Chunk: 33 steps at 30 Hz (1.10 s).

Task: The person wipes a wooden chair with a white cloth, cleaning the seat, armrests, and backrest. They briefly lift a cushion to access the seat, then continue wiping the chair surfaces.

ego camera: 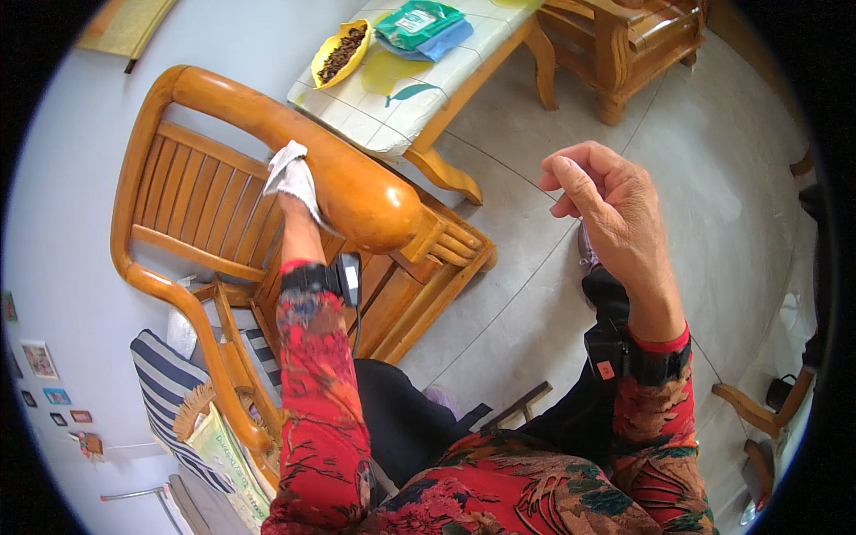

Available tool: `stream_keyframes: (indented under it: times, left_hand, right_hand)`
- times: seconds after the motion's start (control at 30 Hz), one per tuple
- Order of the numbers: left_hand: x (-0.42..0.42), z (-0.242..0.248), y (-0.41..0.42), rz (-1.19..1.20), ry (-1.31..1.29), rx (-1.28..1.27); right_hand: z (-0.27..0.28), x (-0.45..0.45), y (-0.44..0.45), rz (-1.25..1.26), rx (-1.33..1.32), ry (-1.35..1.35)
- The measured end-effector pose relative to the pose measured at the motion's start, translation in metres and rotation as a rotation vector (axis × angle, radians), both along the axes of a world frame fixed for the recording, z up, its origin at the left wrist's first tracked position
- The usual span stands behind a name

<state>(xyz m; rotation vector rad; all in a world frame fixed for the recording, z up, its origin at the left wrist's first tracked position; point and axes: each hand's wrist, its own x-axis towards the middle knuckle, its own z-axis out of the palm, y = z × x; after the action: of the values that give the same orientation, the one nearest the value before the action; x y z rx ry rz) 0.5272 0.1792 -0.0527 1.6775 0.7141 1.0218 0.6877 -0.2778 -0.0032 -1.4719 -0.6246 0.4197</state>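
Observation:
A white cloth (293, 175) covers the fingers of my left hand (292, 204), which presses it against the inner side of a wooden chair's armrest (348, 177). The armrest is thick, rounded and glossy. Most of the left fingers are hidden under the cloth. My right hand (605, 207) hangs in the air over the floor, fingers loosely curled, with nothing seen in it. The chair's slatted backrest (194, 194) stands to the left, and its slatted seat (401, 307) lies below the armrest.
A low table (374, 124) with a patterned cover stands beyond the armrest. On it are a yellow dish (328, 55) of small brown pieces and a green wipes pack (418, 23). Another wooden chair (608, 60) stands at the back. A striped cushion (170, 394) lies at left.

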Motion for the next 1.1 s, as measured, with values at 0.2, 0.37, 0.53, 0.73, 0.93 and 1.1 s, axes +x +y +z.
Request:
stream_keyframes:
  times: [0.2, 0.37, 0.53, 0.73, 0.93, 1.1]
  left_hand:
    - [0.000, -0.008, -0.048, -0.002, -0.082, 0.270]
    - [-0.014, -0.013, -0.204, 0.101, -0.144, 0.359]
    - [-0.021, -0.019, -0.249, 0.229, 0.249, 0.533]
    - [-0.020, -0.020, -0.210, 0.288, -0.040, 0.565]
    - [0.008, -0.033, -0.106, 0.183, -0.386, 0.113]
    - [0.021, -0.025, -0.001, 0.316, 0.287, 0.656]
  right_hand:
    - [-0.002, -0.002, 0.007, 0.008, -0.014, -0.037]
    - [-0.010, -0.005, 0.017, 0.036, -0.089, -0.083]
    - [-0.024, -0.007, 0.032, 0.069, -0.210, -0.056]
    - [-0.042, -0.007, 0.044, 0.073, -0.264, -0.051]
    - [-0.049, -0.013, 0.063, 0.105, -0.317, -0.052]
    - [-0.051, -0.019, 0.073, 0.140, -0.335, -0.077]
